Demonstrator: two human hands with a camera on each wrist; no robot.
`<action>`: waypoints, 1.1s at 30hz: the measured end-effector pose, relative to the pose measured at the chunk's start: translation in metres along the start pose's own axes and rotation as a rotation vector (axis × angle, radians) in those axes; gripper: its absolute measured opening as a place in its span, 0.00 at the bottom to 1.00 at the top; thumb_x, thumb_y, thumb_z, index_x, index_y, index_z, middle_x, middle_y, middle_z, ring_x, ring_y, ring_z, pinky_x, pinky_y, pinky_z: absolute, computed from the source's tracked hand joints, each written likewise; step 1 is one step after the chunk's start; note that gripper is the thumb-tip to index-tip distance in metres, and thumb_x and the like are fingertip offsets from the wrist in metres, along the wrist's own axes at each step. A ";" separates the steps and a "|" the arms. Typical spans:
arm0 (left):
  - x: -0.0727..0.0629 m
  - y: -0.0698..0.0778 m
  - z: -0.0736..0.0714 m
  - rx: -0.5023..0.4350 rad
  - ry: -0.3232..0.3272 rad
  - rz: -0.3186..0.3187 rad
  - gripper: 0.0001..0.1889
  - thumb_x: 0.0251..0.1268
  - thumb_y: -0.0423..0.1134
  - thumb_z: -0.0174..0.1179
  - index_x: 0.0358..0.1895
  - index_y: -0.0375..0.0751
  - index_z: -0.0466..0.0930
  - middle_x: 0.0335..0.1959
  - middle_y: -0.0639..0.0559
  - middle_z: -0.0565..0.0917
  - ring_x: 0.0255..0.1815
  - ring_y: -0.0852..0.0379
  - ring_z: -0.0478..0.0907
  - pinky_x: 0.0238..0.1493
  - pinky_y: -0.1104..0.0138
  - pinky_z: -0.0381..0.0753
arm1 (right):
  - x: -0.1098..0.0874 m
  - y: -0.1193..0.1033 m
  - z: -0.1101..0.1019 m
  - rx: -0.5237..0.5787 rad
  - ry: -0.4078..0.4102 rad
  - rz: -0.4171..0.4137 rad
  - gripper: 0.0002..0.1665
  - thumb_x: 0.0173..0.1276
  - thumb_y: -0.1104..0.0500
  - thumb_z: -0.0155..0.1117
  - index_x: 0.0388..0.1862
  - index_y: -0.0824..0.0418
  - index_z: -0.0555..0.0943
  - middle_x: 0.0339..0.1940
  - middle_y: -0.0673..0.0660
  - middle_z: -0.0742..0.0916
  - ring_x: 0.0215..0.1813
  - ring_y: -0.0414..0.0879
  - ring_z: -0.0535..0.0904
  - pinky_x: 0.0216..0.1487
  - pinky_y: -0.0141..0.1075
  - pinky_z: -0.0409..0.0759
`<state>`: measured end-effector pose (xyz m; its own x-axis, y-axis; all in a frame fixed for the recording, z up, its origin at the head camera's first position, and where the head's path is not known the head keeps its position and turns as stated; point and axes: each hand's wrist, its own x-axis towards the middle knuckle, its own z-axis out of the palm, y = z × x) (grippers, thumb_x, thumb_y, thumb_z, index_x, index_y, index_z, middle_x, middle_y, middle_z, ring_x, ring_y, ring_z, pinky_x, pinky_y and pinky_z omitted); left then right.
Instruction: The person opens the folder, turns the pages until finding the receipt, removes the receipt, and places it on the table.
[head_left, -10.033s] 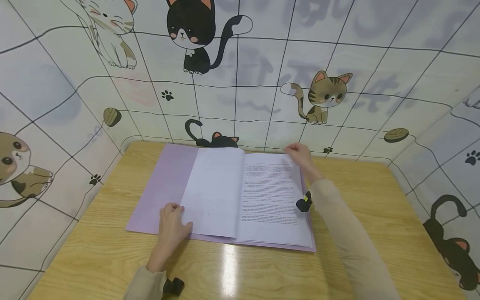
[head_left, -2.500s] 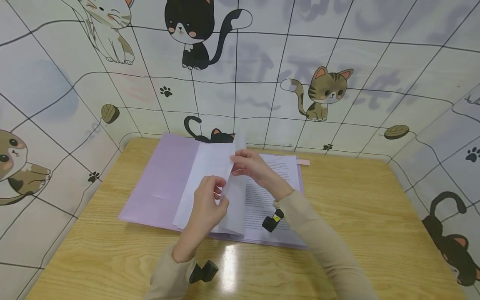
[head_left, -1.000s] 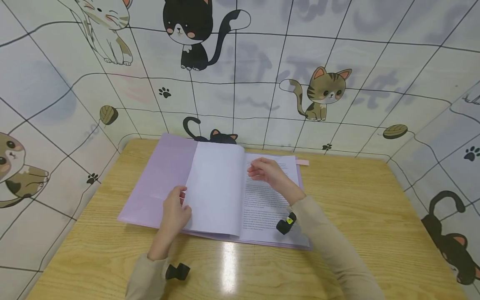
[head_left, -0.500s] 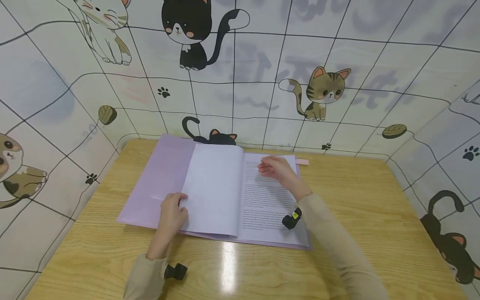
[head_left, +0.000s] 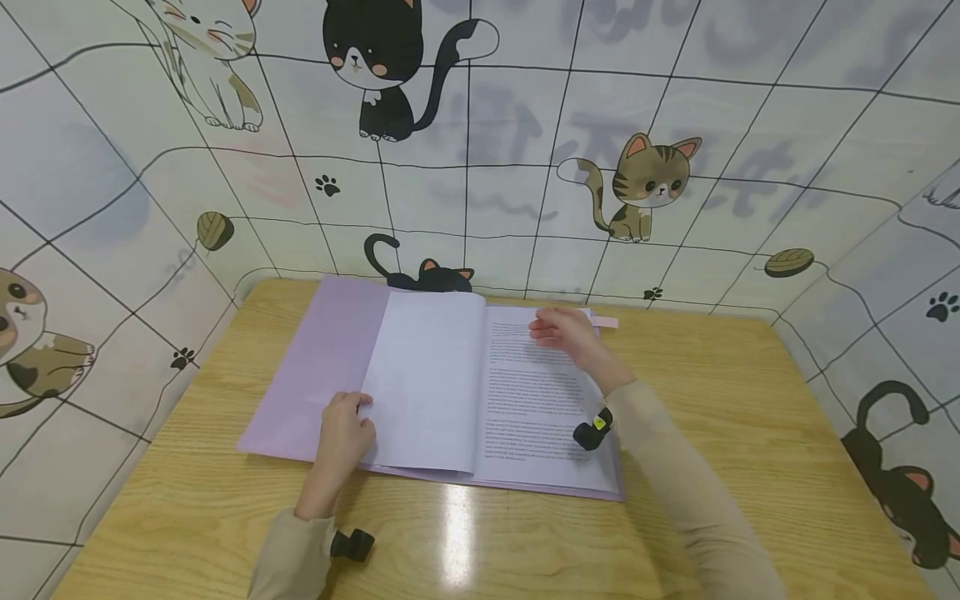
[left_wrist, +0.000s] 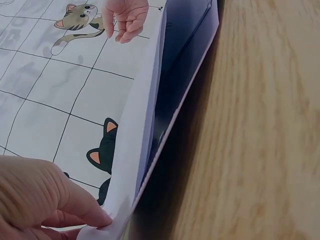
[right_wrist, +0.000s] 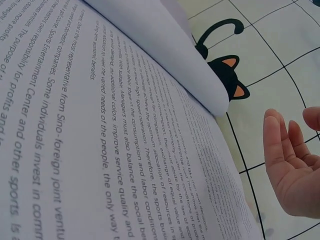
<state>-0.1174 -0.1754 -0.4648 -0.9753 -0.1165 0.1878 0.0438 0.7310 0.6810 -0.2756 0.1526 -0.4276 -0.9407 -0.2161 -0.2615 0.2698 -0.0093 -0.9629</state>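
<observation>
A purple-covered booklet [head_left: 341,333] lies spread on the wooden table. Its left page [head_left: 427,383] is blank white; its right page [head_left: 536,400] carries printed lines, readable in part in the right wrist view. My left hand [head_left: 345,433] rests at the left page's outer edge, its thumb [left_wrist: 97,217] lying on the paper near the corner. Over the upper part of the right page is my right hand [head_left: 566,333], holding nothing, fingers together and loosely bent, thumb apart from them. A pink tab [head_left: 606,322] sticks out past the right page's upper edge.
Under the booklet is a light wooden table [head_left: 712,400]. A white grid-patterned wall [head_left: 517,200] with cartoon cats stands behind and at both sides, close to the booklet's top edge. Small black devices [head_left: 592,429] sit on both wrists.
The page both hands held upright 2.5 seconds ago now lies flat on the left. My left hand moved left to its edge, while my right hand drifted right, away from the fold.
</observation>
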 end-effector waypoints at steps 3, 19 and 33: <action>0.000 -0.001 0.001 0.001 -0.003 -0.006 0.16 0.40 0.16 0.50 0.39 0.17 0.76 0.39 0.25 0.76 0.43 0.29 0.74 0.42 0.47 0.77 | 0.002 -0.001 -0.002 -0.009 0.012 0.007 0.22 0.70 0.61 0.52 0.55 0.77 0.66 0.30 0.53 0.83 0.32 0.41 0.82 0.38 0.30 0.81; 0.002 -0.007 0.007 0.012 -0.043 -0.081 0.17 0.47 0.28 0.64 0.40 0.16 0.77 0.39 0.26 0.76 0.46 0.30 0.74 0.49 0.46 0.75 | 0.000 -0.008 -0.004 -0.065 0.012 0.012 0.14 0.70 0.61 0.51 0.47 0.72 0.69 0.31 0.53 0.82 0.33 0.40 0.81 0.42 0.31 0.80; 0.002 -0.006 0.012 0.041 -0.052 -0.120 0.19 0.45 0.28 0.67 0.40 0.16 0.77 0.48 0.25 0.70 0.52 0.31 0.67 0.51 0.46 0.73 | 0.015 -0.018 -0.022 -0.426 0.190 -0.008 0.25 0.70 0.54 0.53 0.60 0.68 0.69 0.59 0.64 0.75 0.59 0.55 0.71 0.56 0.41 0.74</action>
<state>-0.1223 -0.1720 -0.4766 -0.9829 -0.1706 0.0690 -0.0817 0.7406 0.6669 -0.2991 0.1715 -0.4158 -0.9742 -0.0345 -0.2228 0.1909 0.4002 -0.8963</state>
